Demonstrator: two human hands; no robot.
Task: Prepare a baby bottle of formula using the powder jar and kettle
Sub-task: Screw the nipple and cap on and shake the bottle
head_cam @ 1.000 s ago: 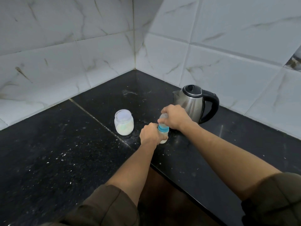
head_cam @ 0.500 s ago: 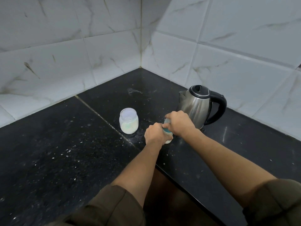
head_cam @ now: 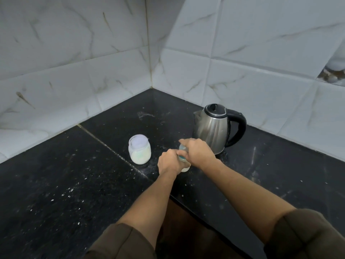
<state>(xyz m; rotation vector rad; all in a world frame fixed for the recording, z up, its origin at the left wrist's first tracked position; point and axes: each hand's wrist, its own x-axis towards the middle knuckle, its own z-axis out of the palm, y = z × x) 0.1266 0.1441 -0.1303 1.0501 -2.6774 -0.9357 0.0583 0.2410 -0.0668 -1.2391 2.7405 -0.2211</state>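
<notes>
Person stands at a corner of a black speckled stone countertop (head_cam: pixel 56 184), white marble-look tiled walls (head_cam: pixel 93 62) behind on both sides. Both forearms reach fwd, brown sleeves pushed up near the elbows.

Small clear plastic baby bottle w/ teal collar ring (head_cam: pixel 183 161) stands upright on the counter near its front edge, mostly hidden by both hands. Pale milky content shows at its base; teal ring visible only as a sliver btwn the hands.

Left hand (head_cam: pixel 169 163) wraps the bottle body from the left, fingers curled closed round it, knuckles up. Right hand (head_cam: pixel 197 151) sits over the bottle top, fingers closed narrow on the cap/nipple area, index finger stretched out toward the left. The two hands touch each other at the bottle.

Round clear glass jar of whitish powder (head_cam: pixel 139 149) stands upright just left of the hands, apart from them; top looks pale, can't tell if lid on or off. Stainless steel electric kettle w/ black lid and black handle (head_cam: pixel 214 128) stands upright just behind right hand, spout left, handle right, lid down.

White specks scattered over the counter around the jar and bottle. A broken patch in a tile shows at far right edge.
</notes>
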